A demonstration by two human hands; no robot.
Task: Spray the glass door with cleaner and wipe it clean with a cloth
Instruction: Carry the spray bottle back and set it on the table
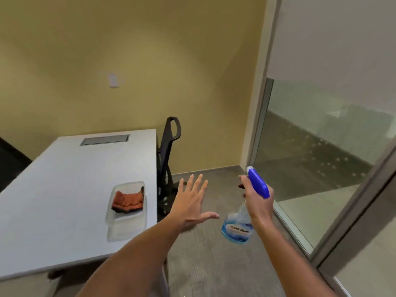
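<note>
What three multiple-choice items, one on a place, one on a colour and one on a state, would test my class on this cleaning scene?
1. Where does the orange cloth lie?
A. on the floor
B. in the clear tray on the white table
C. over the black chair

2. What colour is the spray bottle head?
A. blue
B. red
C. green

3. How is the left hand?
A. gripping the cloth
B. closed in a fist
C. open, fingers spread, holding nothing

Key: 1 B, the cloth sits inside the tray; 2 A, the trigger head in the right hand is blue; 3 C, the fingers are straight in open air.
</note>
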